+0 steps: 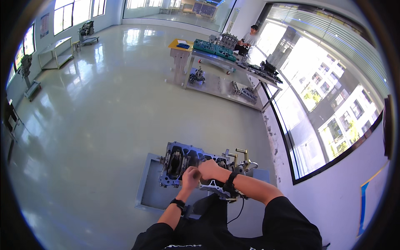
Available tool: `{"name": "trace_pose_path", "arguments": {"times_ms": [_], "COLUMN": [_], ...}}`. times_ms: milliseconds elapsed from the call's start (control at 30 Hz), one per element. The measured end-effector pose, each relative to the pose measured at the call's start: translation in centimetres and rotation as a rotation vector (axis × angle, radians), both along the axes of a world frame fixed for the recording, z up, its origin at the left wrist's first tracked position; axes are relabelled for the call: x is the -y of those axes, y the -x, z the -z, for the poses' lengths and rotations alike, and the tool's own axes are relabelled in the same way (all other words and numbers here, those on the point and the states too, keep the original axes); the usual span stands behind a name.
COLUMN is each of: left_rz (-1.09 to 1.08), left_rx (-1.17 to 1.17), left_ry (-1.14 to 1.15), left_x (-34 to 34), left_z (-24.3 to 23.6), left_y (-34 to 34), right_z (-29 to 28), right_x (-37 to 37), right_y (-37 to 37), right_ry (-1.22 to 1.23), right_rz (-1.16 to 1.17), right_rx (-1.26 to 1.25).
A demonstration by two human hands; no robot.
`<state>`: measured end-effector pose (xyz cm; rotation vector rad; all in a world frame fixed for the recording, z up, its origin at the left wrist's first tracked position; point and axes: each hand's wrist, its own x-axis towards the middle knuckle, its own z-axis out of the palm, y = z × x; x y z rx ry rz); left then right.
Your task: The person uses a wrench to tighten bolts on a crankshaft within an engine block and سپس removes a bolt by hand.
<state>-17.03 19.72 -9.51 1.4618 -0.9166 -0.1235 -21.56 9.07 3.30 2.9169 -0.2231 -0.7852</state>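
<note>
An engine block [176, 163] with its open crankcase facing up is mounted on a grey metal stand [144, 187] in front of me. Over its middle my two hands are close together. My left hand [191, 176] has its fingers curled in above the near side of the block. Closed like a fist, my right hand [211, 169] is just right of it, over the crankcase. Whatever either hand grips is hidden by the fingers. Brass-coloured crank handles [242, 155] stick up at the block's right end.
A steel workbench [221, 92] at the back right carries green tool trays [216, 50] and engine parts, with more parts on its lower shelf. Another person [250, 38] stands behind it. Large windows line the right wall. Engine stands [31, 88] and a white table [56, 54] stand far left.
</note>
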Motion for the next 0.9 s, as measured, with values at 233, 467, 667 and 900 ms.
{"name": "trace_pose_path", "arguments": {"times_ms": [233,467,667,900], "left_rz": [0.017,0.06,0.071,0.098], "left_rx": [-0.006,-0.022,-0.014,0.006], "left_ry": [0.002,-0.013,-0.032,-0.028], "left_x": [-0.2,-0.5,-0.2,0.2], "left_z": [-0.3,0.2,0.5,0.9], "left_y": [0.0,-0.5,-0.8,-0.8], "right_z": [1.2,1.2,1.4,2.9], "right_x": [0.1,-0.2,-0.9,-0.2], "right_y": [0.2,0.8,1.1,1.1], "right_ry": [-0.048,0.02,0.028,0.044], "right_rz": [0.131,-0.073,0.021,0.088], "right_rx": [0.1,0.084,0.146,0.156]}}
